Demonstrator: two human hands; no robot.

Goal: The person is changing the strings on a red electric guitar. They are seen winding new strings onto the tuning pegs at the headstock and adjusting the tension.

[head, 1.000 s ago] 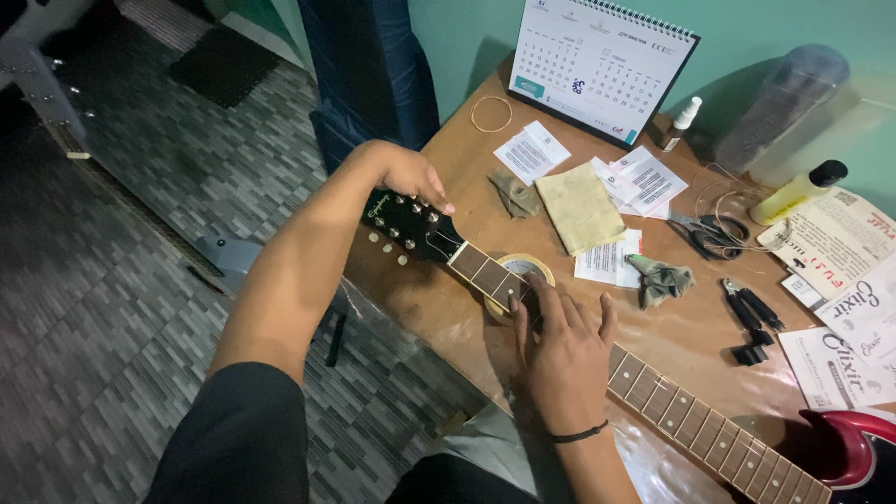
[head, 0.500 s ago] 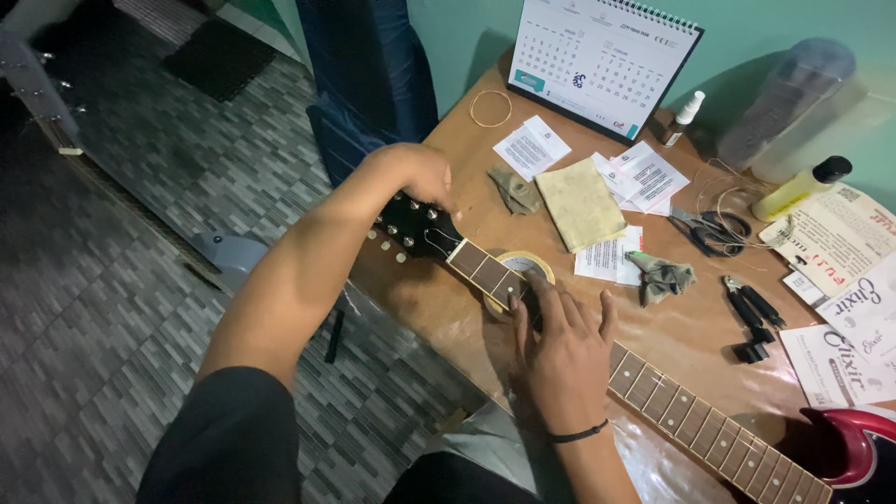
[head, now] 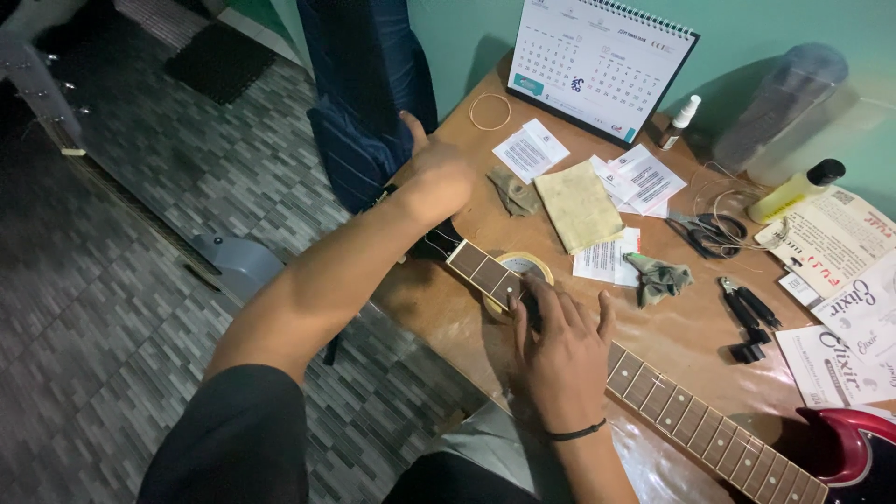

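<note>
brown wooden table against teal wall; grey tiled floor

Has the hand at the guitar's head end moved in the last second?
Yes, a little. The left hand now covers the guitar headstock, whose tuners showed before, and has shifted toward the desk calendar. The right hand presses the guitar neck.

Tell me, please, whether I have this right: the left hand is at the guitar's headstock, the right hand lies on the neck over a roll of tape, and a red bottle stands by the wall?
Not quite: the bottle by the wall is yellow with a black cap, not red, as the head view shows. The rest holds: the left hand covers the guitar's headstock, and the right hand lies on the neck over the roll of tape.
</note>
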